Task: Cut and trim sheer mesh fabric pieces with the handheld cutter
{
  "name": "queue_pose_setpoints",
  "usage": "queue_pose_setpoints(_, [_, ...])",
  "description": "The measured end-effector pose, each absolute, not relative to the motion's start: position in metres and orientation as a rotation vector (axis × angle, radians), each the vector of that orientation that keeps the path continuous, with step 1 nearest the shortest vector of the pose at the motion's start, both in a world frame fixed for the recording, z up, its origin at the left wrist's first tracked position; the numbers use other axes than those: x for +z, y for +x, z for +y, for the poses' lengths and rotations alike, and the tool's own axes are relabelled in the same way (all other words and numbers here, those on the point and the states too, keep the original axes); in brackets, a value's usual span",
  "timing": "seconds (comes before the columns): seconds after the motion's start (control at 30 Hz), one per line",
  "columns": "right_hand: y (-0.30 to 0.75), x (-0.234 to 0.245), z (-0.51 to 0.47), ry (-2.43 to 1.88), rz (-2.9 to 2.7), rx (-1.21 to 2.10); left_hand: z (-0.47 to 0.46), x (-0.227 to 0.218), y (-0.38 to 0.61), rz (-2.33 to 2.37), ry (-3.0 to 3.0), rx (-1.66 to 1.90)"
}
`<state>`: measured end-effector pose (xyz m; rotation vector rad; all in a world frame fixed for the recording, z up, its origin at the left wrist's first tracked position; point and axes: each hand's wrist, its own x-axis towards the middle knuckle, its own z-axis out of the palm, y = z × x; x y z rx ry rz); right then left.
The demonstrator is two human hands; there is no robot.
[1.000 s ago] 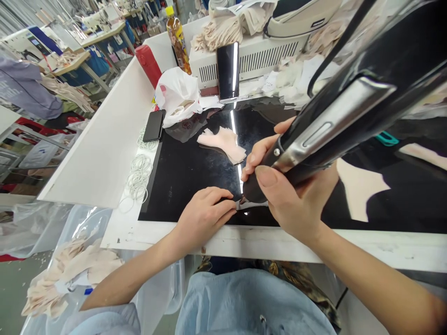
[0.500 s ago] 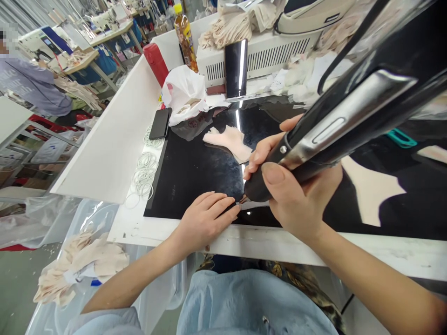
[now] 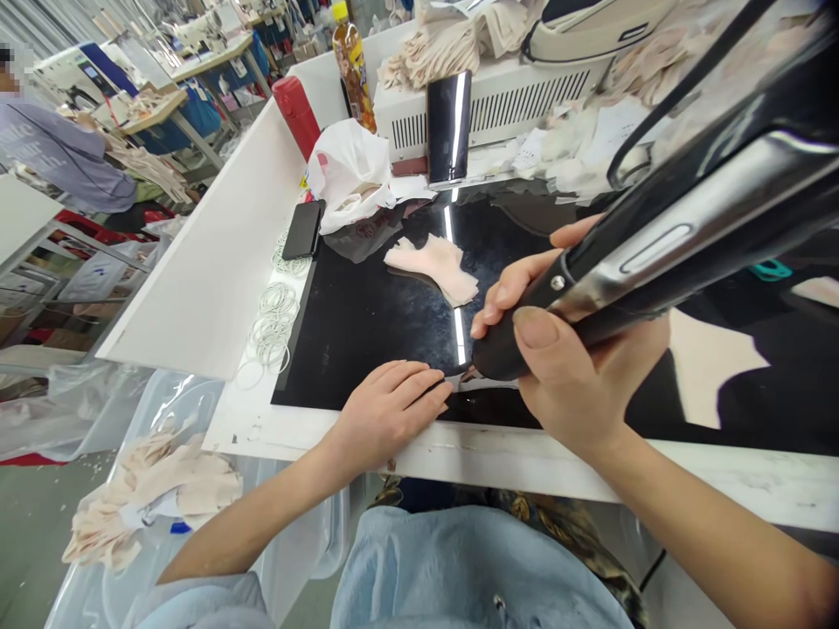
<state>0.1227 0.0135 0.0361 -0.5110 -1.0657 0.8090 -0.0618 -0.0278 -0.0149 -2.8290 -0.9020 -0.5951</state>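
Note:
My right hand (image 3: 577,367) is wrapped round a long black tool with silver trim (image 3: 629,271), held slanted, its rounded lower end just above the black mat (image 3: 367,349). Its kind I cannot make out. My left hand (image 3: 393,406) lies flat near the mat's front edge, fingers stretched toward that end. Between the hands a thin pale strip (image 3: 488,383) shows on the mat; the tool and hand hide part of it. Beyond them lies a pale pink cut fabric piece (image 3: 436,266). A larger cream fabric piece (image 3: 711,367) rests right of my right hand.
Left on the white table (image 3: 262,428) are rubber bands (image 3: 270,328) and a black phone (image 3: 302,230). Behind stand a white plastic bag (image 3: 350,170), red flask (image 3: 296,114), drink bottle (image 3: 354,74) and upright phone (image 3: 449,131). A tub (image 3: 157,402) with fabric is below left.
My right hand and the tool have shifted a little to the right, away from my left hand's fingertips. My left hand stays almost in place.

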Motion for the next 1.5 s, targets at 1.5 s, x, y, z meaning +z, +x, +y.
queue_pose_setpoints(1.5, [0.1127, 0.0344, 0.0144, -0.510, -1.000, 0.816, -0.0359, -0.0133, -0.0545, -1.000, -2.852, -0.651])
